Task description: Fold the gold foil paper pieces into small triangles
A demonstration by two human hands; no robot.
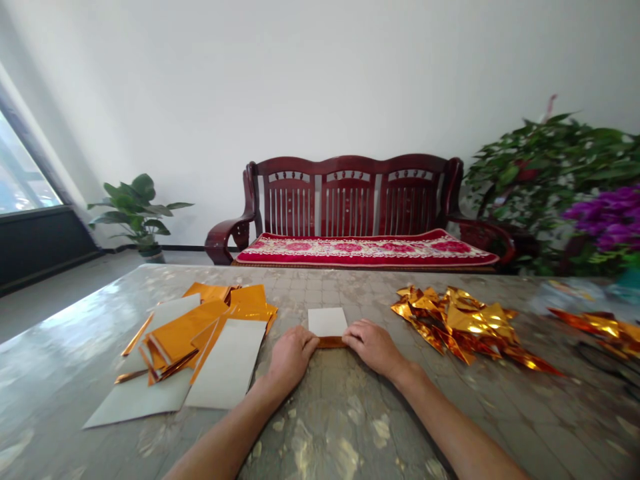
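A small sheet of gold foil paper (327,321) lies on the table with its white side up. Its near edge is folded over into a narrow gold strip. My left hand (294,351) grips the left end of that fold, thumb and fingers pressed together. At the right end, my right hand (374,345) pinches the same fold. To the left lies a loose pile of flat gold and white sheets (187,330). On the right is a heap of folded shiny gold paper pieces (463,319).
The patterned table (320,427) spans the foreground. More gold pieces (603,325), a clear plastic bag (567,293) and a dark, thin object (607,360) are at the right edge. Behind stand a wooden bench (350,200), a potted plant (135,210) and purple flowers (607,217).
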